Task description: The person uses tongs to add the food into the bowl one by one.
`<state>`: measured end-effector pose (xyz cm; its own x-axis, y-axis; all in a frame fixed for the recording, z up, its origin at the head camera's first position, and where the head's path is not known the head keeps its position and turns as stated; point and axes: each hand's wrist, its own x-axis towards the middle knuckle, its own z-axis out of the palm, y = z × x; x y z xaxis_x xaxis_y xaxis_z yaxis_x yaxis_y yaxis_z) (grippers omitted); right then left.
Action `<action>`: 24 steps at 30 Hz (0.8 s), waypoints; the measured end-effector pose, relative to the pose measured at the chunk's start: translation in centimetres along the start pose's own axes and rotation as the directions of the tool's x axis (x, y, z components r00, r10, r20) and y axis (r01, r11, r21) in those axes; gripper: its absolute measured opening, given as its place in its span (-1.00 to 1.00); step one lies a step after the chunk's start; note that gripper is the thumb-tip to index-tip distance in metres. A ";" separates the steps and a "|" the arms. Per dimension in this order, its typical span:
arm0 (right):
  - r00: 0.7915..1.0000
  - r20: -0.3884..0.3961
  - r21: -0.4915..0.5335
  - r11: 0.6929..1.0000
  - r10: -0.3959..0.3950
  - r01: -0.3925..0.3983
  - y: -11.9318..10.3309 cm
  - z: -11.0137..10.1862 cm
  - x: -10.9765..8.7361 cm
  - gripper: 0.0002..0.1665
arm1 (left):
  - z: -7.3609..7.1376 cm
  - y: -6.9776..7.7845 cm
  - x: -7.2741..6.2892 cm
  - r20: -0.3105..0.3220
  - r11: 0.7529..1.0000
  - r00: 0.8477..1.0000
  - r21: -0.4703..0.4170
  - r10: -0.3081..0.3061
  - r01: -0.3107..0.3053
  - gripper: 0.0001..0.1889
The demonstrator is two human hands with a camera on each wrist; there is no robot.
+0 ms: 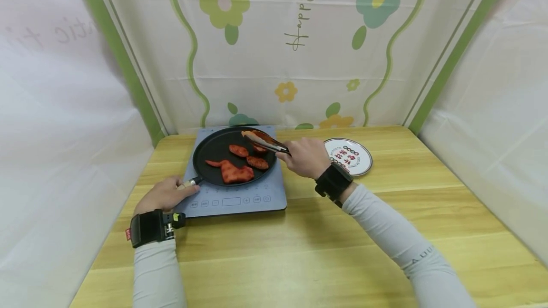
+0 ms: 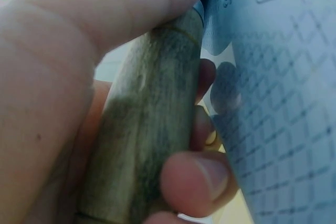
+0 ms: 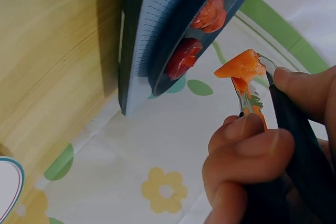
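My left hand [image 1: 164, 195] grips the wooden handle [image 2: 142, 114] of a black flat pan [image 1: 214, 149], fingers wrapped around it. The pan sits on a pale blue induction cooktop [image 1: 239, 206]. In my right hand [image 1: 306, 157] is a pair of tongs [image 1: 274, 146] with black grips, reaching over the pan's right side. An orange-red piece of meat [image 3: 241, 66] is pinched between the tongs' tips, above the pan in the right wrist view. In the pan lie a red chicken wing [image 1: 235, 173] and several smaller red pieces [image 1: 257, 162]; the tongs partly hide one.
A white plate [image 1: 361, 159] with red printed characters and a dark rim stands right of the cooktop, partly behind my right hand and wrist. The wooden table [image 1: 257, 260] meets a flowered curtain [image 1: 265, 61] at the back. White cloth hangs on both sides.
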<state>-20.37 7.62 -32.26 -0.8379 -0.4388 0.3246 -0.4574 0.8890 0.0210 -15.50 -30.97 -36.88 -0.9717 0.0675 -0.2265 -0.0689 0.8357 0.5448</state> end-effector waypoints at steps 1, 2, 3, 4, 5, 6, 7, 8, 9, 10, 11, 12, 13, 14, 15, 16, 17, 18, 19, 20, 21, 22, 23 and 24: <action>1.000 0.000 0.002 1.000 0.000 0.000 -0.1 0.0 0.1 -0.55 | 0.0 0.0 0.0 0.000 1.000 1.000 0.001 0.001 -0.001 -0.45; 1.000 0.002 0.004 1.000 0.001 -0.001 -0.3 -0.1 0.2 -0.55 | 0.0 0.1 0.0 0.001 1.000 1.000 0.001 -0.001 0.001 -0.45; 1.000 0.001 0.005 1.000 -0.003 0.003 -0.4 -0.1 0.3 -0.55 | -0.1 0.1 0.0 0.003 1.000 1.000 0.001 -0.002 0.002 -0.45; 1.000 0.002 0.005 1.000 -0.007 0.007 -0.6 -0.1 0.4 -0.55 | -0.1 0.2 0.0 0.004 1.000 1.000 0.002 -0.004 0.004 -0.45; 1.000 0.001 0.001 1.000 -0.012 0.012 -0.7 -0.2 0.5 -0.55 | -0.2 0.2 0.0 0.005 1.000 1.000 0.003 -0.005 0.005 -0.45; 1.000 0.001 -0.005 1.000 -0.019 0.019 -0.9 -0.3 0.6 -0.54 | -0.2 0.2 0.0 0.007 1.000 1.000 0.003 -0.008 0.008 -0.45; 1.000 -0.001 -0.011 1.000 -0.024 0.024 -1.1 -0.3 0.8 -0.54 | -0.2 0.2 0.1 0.007 1.000 1.000 0.005 -0.004 0.004 -0.45; 1.000 -0.002 -0.017 0.999 -0.028 0.028 -1.3 -0.3 0.9 -0.54 | -0.2 0.2 0.1 0.007 1.000 1.000 0.006 -0.003 0.003 -0.45; 0.999 -0.006 -0.024 0.999 -0.031 0.031 -1.4 -0.4 1.0 -0.54 | -0.3 0.2 0.0 0.008 1.000 1.000 0.007 -0.002 0.002 -0.44; 0.999 -0.010 -0.029 0.999 -0.033 0.033 -1.6 -0.4 1.1 -0.53 | -0.3 0.2 0.0 0.008 1.000 1.000 0.004 -0.002 0.002 -0.44; 0.999 -0.014 -0.031 0.999 -0.035 0.035 -1.8 -0.4 1.3 -0.53 | -0.3 0.2 0.0 0.009 1.000 1.000 0.003 0.000 0.000 -0.44; 0.999 -0.019 -0.034 0.999 -0.038 0.037 -2.0 -0.4 1.4 -0.53 | -0.3 0.2 0.0 0.011 1.000 1.000 0.001 -0.001 0.001 -0.44; 0.999 -0.020 -0.035 0.999 -0.039 0.038 -2.2 -0.3 1.5 -0.53 | -0.3 0.2 0.0 0.013 1.000 1.000 0.000 0.000 0.000 -0.44; 0.999 -0.022 -0.039 0.998 -0.043 0.042 -2.5 -0.3 1.6 -0.52 | -0.2 0.2 0.0 0.015 1.000 1.000 -0.002 -0.004 0.004 -0.43; 0.998 -0.027 -0.045 0.998 -0.050 0.049 -2.7 -0.2 1.8 -0.51 | -0.2 0.1 0.0 0.018 1.000 1.000 -0.001 -0.004 0.004 -0.43; 0.998 -0.028 -0.051 0.997 -0.056 0.055 -2.9 -0.2 1.9 -0.51 | -0.2 0.0 0.0 0.019 1.000 1.000 -0.003 -0.006 0.006 -0.44; 0.998 -0.031 -0.059 0.996 -0.062 0.060 -3.2 -0.2 2.0 -0.50 | -0.2 0.0 0.0 0.021 1.000 1.000 0.000 -0.005 0.005 -0.44; 0.997 -0.030 -0.069 0.996 -0.066 0.064 -3.4 -0.2 2.1 -0.49 | -0.2 0.0 0.0 0.022 1.000 1.000 -0.001 -0.006 0.006 -0.44; 0.997 -0.030 -0.078 0.995 -0.071 0.068 -3.6 -0.2 2.3 -0.48 | -0.2 0.0 0.0 0.023 1.000 1.000 0.000 -0.003 0.003 -0.44; 0.997 -0.032 -0.088 0.994 -0.075 0.072 -3.9 -0.3 2.4 -0.47 | -0.2 -0.1 0.1 0.024 1.000 1.000 0.000 -0.001 0.001 -0.44; 0.996 -0.033 -0.095 0.993 -0.079 0.075 -4.2 -0.3 2.5 -0.47 | -0.2 -0.1 0.1 0.025 1.000 1.000 0.002 0.002 -0.002 -0.44; 0.996 -0.026 -0.096 0.992 -0.081 0.078 -4.4 -0.4 2.7 -0.47 | -0.2 -0.1 0.1 0.026 1.000 1.000 0.002 0.001 -0.001 -0.44; 0.996 -0.023 -0.096 0.992 -0.082 0.080 -4.7 -0.4 2.8 -0.47 | -0.2 -0.2 0.1 0.027 1.000 1.000 0.002 0.001 -0.001 -0.44; 0.996 -0.017 -0.093 0.992 -0.083 0.081 -4.9 -0.4 3.0 -0.46 | -0.2 -0.2 0.1 0.029 1.000 1.000 0.003 0.002 -0.002 -0.44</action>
<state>-20.52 2.00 -30.98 -0.7917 -0.5090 0.3379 -0.4943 0.8587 0.1352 -15.68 -31.24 -36.83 -0.9648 0.0846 -0.2492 -0.0668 0.8371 0.5429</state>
